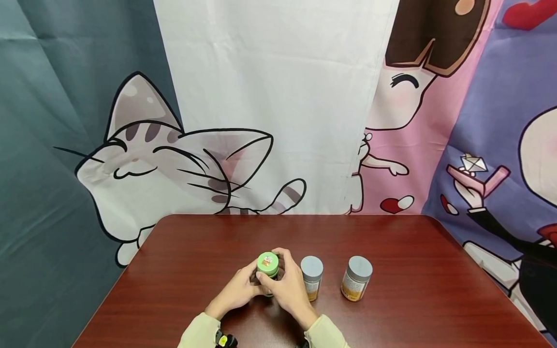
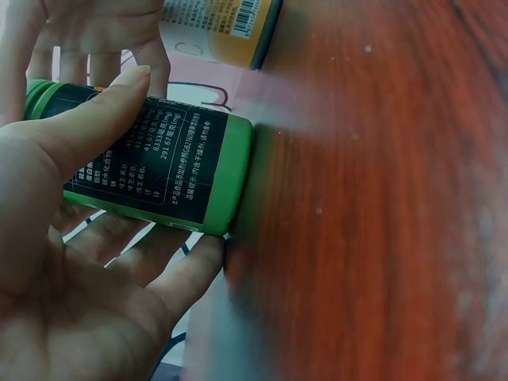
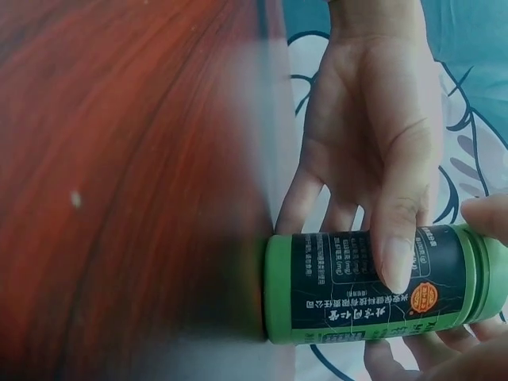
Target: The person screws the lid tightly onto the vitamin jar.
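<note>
A small green supplement jar (image 2: 186, 171) with a dark printed label and a ridged green lid (image 1: 267, 262) stands upright at the table's front middle, its base right at the tabletop. My left hand (image 1: 238, 289) grips the body from the left, thumb laid over the label and fingers round the far side. From the right, my right hand (image 1: 288, 285) holds the lid between thumb and fingers. Both hands hide much of the jar in the head view. Close beside the right hand is a grey-lidded jar (image 1: 312, 268) with a white and orange label.
A second grey-lidded jar (image 1: 359, 269) stands further right on the reddish-brown wooden table (image 1: 435, 299). Behind the far edge hangs a cloth backdrop (image 1: 278, 87) with cartoon figures. Pale sleeves (image 1: 197, 332) reach in from the front edge.
</note>
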### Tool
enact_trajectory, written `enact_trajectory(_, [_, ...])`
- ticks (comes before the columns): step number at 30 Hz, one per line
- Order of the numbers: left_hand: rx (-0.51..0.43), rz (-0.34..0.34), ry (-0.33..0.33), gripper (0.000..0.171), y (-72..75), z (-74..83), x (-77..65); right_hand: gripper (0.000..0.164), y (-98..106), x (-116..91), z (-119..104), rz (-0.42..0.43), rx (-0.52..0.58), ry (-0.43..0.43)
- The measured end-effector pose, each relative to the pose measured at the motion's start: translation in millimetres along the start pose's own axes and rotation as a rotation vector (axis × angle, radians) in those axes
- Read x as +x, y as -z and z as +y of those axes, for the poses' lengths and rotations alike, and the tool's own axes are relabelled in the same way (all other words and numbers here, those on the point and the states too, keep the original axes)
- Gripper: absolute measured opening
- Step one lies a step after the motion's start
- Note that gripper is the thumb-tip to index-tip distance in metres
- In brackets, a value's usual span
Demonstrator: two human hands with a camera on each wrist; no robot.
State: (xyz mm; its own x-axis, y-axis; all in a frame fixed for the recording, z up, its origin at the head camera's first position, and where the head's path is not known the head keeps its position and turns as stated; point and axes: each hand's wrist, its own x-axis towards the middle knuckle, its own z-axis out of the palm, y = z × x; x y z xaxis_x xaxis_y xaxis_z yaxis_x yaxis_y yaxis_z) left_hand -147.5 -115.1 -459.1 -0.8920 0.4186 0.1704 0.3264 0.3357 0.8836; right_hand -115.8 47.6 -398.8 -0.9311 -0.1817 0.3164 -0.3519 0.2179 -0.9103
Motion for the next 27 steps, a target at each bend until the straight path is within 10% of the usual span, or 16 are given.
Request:
enact_trajectory(12, [0.019,-0.005,-0.007,0.068,6.2,34.6,-8.1,0.058,0.7,-0.6,-3.5,-0.017,0.005,0.036])
enact_trajectory(27, [-0.047,-0.016,0.01,0.074,0.4,-6.7,1.0,0.057,5.5,0.1,-3.8,-0.065,0.035,0.023])
